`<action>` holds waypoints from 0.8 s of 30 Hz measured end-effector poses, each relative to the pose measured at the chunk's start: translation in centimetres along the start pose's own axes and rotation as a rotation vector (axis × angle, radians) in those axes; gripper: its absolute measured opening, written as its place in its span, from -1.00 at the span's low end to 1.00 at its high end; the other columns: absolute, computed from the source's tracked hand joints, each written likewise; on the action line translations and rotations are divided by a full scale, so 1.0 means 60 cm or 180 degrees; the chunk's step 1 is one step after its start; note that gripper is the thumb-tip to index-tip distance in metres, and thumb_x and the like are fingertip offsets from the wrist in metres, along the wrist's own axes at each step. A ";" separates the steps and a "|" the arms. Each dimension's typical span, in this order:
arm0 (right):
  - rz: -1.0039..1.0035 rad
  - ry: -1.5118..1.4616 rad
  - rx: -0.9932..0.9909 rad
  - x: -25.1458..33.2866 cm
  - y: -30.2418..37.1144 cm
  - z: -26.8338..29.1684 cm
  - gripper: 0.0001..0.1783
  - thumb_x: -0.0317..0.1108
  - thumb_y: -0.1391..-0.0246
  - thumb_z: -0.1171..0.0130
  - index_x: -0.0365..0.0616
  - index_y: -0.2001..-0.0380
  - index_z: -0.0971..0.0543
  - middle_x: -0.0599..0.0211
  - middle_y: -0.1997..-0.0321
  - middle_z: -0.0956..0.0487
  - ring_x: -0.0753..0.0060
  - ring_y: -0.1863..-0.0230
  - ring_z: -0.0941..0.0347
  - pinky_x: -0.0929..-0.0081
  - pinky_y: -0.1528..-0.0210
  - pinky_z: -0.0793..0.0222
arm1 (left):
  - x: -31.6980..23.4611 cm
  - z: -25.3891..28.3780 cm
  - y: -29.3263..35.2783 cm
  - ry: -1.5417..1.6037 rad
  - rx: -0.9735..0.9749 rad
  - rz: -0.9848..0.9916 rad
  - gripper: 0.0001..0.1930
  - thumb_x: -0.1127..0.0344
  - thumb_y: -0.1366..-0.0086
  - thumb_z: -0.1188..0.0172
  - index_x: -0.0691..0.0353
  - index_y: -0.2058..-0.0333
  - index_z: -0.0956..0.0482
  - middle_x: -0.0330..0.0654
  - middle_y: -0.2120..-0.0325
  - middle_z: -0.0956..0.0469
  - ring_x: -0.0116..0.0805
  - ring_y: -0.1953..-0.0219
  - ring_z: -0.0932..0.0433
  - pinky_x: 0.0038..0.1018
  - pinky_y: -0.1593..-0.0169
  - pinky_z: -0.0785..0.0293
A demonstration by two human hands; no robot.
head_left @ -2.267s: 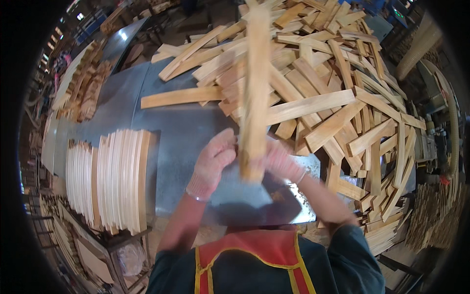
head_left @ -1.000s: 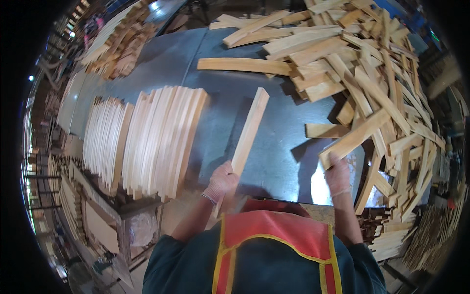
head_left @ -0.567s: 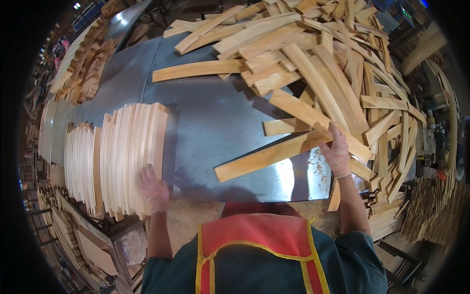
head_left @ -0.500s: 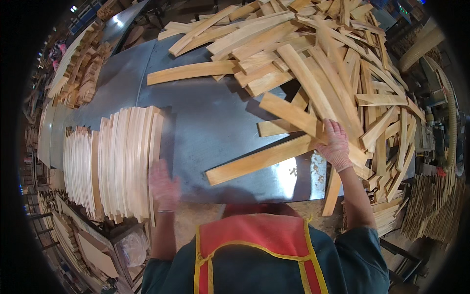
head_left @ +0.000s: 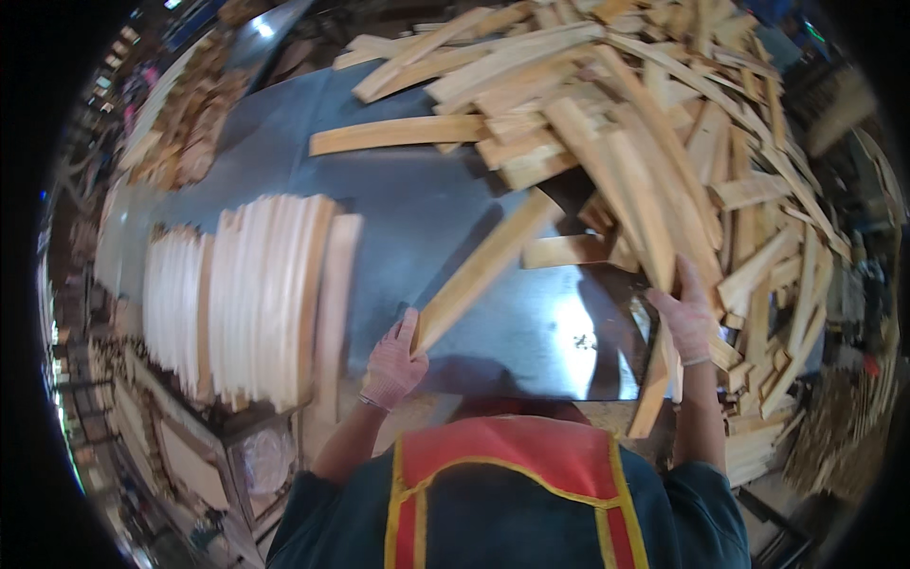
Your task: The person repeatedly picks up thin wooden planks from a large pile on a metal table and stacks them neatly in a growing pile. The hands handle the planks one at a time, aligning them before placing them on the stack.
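My left hand (head_left: pixel 396 368), in a pinkish knit glove, grips the near end of a pale wooden slat (head_left: pixel 488 273). The slat slants away to the right over the metal tabletop, its far end by the heap. At the right, my gloved right hand (head_left: pixel 690 318) has thumb and fingers about a slat (head_left: pixel 672 362) at the near edge of the heap; blur softens the grip. Left of my left hand is a row of slats (head_left: pixel 265 303) set side by side on edge. One more slat (head_left: pixel 339 313) stands just right of that row, slightly apart.
A big jumbled heap of slats (head_left: pixel 654 161) covers the table's far right. A single slat (head_left: pixel 398 135) lies across the metal tabletop (head_left: pixel 408 209). Another slat (head_left: pixel 649 394) juts over the near edge. More stacked wood (head_left: pixel 185 142) is at the far left.
My left hand has moved right from the row and taken hold of a slat, whose far end now points more away from me. My right hand has shifted slightly nearer. The view has shifted a little.
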State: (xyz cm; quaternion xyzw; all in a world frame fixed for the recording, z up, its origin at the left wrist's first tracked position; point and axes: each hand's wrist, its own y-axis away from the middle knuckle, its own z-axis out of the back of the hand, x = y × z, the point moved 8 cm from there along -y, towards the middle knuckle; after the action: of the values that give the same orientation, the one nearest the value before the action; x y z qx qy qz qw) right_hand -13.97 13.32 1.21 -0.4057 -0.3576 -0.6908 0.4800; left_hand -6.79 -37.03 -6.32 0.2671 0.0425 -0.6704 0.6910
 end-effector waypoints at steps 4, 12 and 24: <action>-0.0570 -0.1664 0.0771 0.008 0.052 -0.145 -0.37 -0.40 -0.17 -0.20 -0.29 -0.31 -0.41 0.35 0.05 -0.54 0.49 0.10 -0.48 0.48 0.00 -0.46 | 0.103 0.030 0.045 0.0707 -0.0044 0.0937 -0.39 0.27 -0.27 -0.12 0.11 -0.33 -0.45 0.15 -0.05 -0.61 0.23 -0.08 -0.59 -0.03 -0.16 -0.52; -0.0824 -0.1016 0.2282 0.026 0.163 -0.588 -0.33 0.09 -0.28 -0.20 -0.23 -0.22 -0.46 0.10 -0.02 -0.61 0.20 -0.07 -0.52 0.31 -0.21 -0.41 | 0.058 0.008 0.026 0.1172 -0.0216 0.0941 -0.21 0.05 -0.32 -0.18 0.22 -0.46 -0.21 0.17 -0.27 -0.46 0.26 -0.20 -0.52 -0.04 -0.26 -0.46; -0.0458 0.1229 0.2282 0.137 0.195 -0.748 -0.07 -0.04 -0.03 -0.25 -0.29 -0.39 -0.23 -0.30 -0.16 -0.55 -0.21 -0.16 -0.56 0.11 -0.20 -0.52 | 0.330 0.092 0.193 -0.2791 -0.0757 -0.0518 -0.21 -0.01 -0.15 -0.37 0.07 -0.34 -0.37 -0.07 -0.32 -0.33 0.09 -0.43 -0.20 0.19 -0.48 -0.01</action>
State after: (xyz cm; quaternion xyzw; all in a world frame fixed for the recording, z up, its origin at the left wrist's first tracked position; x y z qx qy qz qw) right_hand -14.26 -32.69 -8.77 -0.0497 -0.5063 -0.6178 0.5996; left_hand 4.46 -57.79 -6.24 -0.1270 -0.1563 -0.7626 0.6148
